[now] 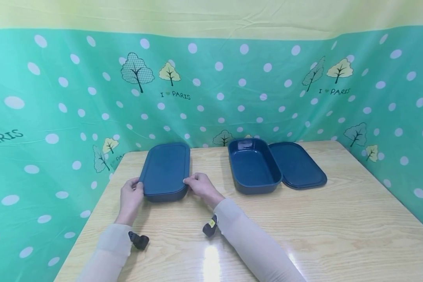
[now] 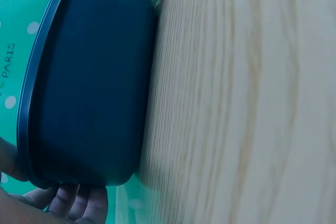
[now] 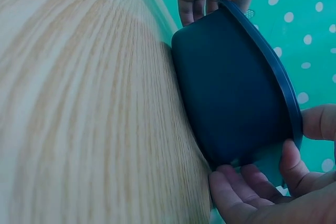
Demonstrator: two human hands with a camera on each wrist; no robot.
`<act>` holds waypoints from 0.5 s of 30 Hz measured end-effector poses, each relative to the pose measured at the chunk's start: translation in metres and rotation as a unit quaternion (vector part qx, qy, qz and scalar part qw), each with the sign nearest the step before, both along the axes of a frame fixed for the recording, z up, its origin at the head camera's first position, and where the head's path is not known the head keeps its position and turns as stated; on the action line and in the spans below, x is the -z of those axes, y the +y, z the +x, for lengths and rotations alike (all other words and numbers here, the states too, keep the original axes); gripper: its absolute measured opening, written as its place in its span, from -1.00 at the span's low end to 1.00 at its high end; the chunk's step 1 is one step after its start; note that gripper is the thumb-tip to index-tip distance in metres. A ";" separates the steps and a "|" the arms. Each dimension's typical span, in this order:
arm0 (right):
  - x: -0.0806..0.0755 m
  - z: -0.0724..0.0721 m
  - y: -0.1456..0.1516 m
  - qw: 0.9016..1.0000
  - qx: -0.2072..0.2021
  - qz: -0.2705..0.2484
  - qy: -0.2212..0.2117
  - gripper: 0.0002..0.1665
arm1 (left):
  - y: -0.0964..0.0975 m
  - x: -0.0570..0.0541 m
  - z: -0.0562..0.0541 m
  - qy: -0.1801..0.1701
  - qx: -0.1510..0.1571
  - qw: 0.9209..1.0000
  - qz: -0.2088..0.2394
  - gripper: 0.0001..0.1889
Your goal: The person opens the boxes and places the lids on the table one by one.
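Observation:
A dark blue rectangular food container with its lid on (image 1: 166, 168) stands at the left of the wooden table, one short end facing me. My left hand (image 1: 130, 197) grips its left side near the front corner, thumb at the lid's edge and fingers below the rim. On the opposite side, my right hand (image 1: 205, 188) holds the front right corner area the same way, thumb up at the lid edge. In the left wrist view the container's end wall (image 2: 92, 82) fills the space between both hands. The right wrist view shows the base resting on the tabletop.
An uncovered blue container (image 1: 255, 166) stands right of centre. Beside it lies a separate blue lid (image 1: 297, 164), touching or nearly touching its right side. Green dotted cloth (image 1: 232, 94) hangs behind and along both sides of the table (image 1: 338, 227).

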State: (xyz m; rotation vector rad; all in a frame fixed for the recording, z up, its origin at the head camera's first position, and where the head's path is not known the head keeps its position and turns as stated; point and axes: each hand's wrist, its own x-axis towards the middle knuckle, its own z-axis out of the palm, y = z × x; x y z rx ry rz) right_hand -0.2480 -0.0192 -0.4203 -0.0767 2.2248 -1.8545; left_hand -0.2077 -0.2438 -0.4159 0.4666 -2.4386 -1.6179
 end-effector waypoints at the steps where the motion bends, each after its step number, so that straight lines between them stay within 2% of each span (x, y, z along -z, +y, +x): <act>1: 0.000 0.000 0.000 1.000 0.000 -0.007 -0.003 -0.80 | 0.000 0.000 0.000 0.000 0.001 1.000 0.000 -0.49; 6: 0.001 -0.002 0.004 0.999 0.001 -0.045 -0.023 -0.82 | 0.002 0.001 -0.003 0.001 0.002 1.000 0.001 -0.49; 15: 0.001 -0.001 0.008 0.998 0.006 -0.057 -0.025 -0.82 | 0.007 0.003 -0.004 0.007 0.007 1.000 0.011 -0.50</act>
